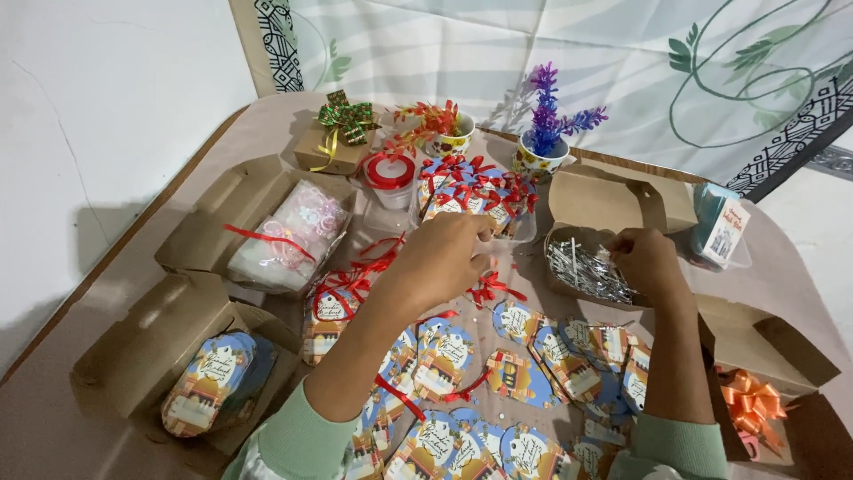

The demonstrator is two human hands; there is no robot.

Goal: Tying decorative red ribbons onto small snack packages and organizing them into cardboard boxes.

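**Hands at the box of silver pins**

The right hand (647,258) is held over the near right edge of the open cardboard box of silver pins (586,268), its fingers curled inward; whether a pin is pinched cannot be told. The left hand (444,253) is seen left of that box, fingers closed lightly around a small clear piece that is hard to make out. A red ribbon bow (490,288) lies just left of the box, below the left hand. Printed blue paper tags (533,356) are spread in front of the box. Behind it, a clear tray of ribboned tags (475,191) and a cup with a purple plant (544,147) are placed.
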